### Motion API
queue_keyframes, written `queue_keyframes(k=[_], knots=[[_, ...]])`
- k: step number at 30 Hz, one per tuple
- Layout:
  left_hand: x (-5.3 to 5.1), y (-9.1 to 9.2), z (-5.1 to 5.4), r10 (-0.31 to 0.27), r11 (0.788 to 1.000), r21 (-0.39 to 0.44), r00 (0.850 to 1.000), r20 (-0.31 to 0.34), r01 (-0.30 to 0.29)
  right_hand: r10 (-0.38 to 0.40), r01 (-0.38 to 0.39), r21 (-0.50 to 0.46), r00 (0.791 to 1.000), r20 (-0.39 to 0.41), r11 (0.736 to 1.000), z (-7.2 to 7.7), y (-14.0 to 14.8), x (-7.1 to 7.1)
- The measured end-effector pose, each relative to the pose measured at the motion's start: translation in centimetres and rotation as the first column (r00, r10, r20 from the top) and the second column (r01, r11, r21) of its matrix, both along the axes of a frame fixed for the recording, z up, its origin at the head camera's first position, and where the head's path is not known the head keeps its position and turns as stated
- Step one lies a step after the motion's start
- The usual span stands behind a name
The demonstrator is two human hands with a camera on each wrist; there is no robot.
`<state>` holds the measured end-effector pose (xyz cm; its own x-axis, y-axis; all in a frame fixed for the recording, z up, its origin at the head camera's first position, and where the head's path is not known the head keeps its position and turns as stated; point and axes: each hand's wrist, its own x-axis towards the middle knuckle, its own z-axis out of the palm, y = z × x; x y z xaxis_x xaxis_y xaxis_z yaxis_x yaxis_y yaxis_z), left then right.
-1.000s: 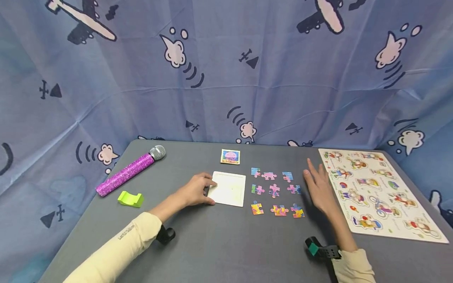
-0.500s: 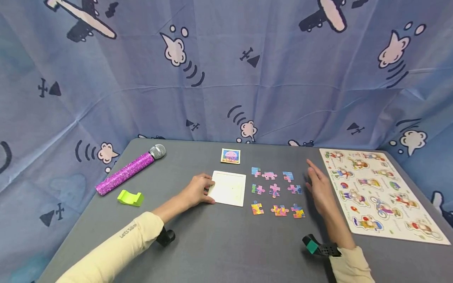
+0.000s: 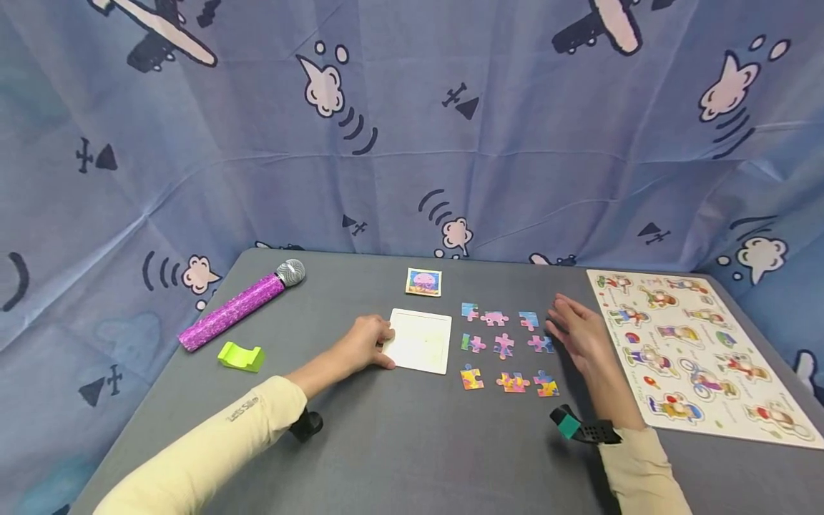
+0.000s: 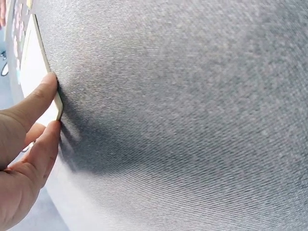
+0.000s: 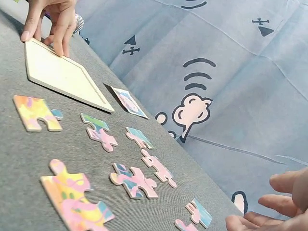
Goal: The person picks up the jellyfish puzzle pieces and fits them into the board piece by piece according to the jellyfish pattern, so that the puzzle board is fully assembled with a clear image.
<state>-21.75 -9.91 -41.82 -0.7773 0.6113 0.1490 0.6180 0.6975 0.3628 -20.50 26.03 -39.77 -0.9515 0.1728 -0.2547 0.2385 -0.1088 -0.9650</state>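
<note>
Grey fabric covers the table (image 3: 418, 447) under both hands, its fine weave showing beside the left fingers. Well beyond the fingertips hangs a blue curtain (image 3: 386, 168) printed with planes and clouds, wrapping round both sides.

The left hand (image 3: 360, 345) grips the left edge of a white board (image 3: 421, 342), its thumb and bent fingers a little apart along that edge. The right hand (image 3: 584, 337) holds nothing; its fingers are loosely bent and parted, near the puzzle pieces (image 3: 504, 346), nine in three rows between the right fingers and the white board. A small picture card (image 3: 423, 282) lies past the left fingertips, near the far edge of the white board. Well to the left of the left fingers are a green block (image 3: 241, 357) and a purple microphone (image 3: 232, 311). Just right of the right hand lies a large picture board (image 3: 676, 350).

Some left fingertips are hidden behind the thumb side, and whether the gripped edge is slightly raised I cannot tell. In the left wrist view the pieces beyond the thumb are blurred and cut off. In the right wrist view the right fingers run out at the corner, and the left hand hides most of the microphone.
</note>
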Motion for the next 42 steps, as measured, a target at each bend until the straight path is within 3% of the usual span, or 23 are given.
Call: queue_keyframes(k=[6,14,19,23,28,35,42], knots=[[0.0,0.5,0.8,0.037,0.999,0.007,0.998,0.057,-0.037,-0.026,0.023,-0.081,0.999,-0.034,0.996,0.0,0.1,-1.0],[-0.1,0.4,0.6,0.035,0.997,0.059,0.995,0.095,-0.041,-0.032,0.022,-0.105,0.995,-0.094,0.994,-0.5,0.1,-2.0],[-0.3,0.4,0.5,0.022,0.997,0.067,0.993,0.118,-0.030,-0.006,0.003,-0.021,0.993,-0.122,1.000,-0.9,0.4,-2.7],[-0.5,0.2,0.3,0.021,0.998,0.062,0.993,0.119,-0.028,0.096,-0.077,0.120,0.983,-0.159,0.990,-1.2,0.5,-3.4],[-0.6,-0.1,0.2,0.012,0.997,0.080,0.995,0.103,-0.020,0.289,-0.214,0.302,0.929,-0.231,0.929,-1.4,0.7,-4.3],[-0.5,-0.2,0.2,0.002,0.994,0.108,0.993,0.121,-0.016,0.440,-0.293,0.465,0.863,-0.247,0.835,-1.5,0.7,-5.2],[-0.6,0.0,0.2,0.000,0.994,0.105,0.992,0.127,-0.014,0.555,-0.330,0.632,0.809,-0.194,0.701,-2.1,0.3,-6.0]])
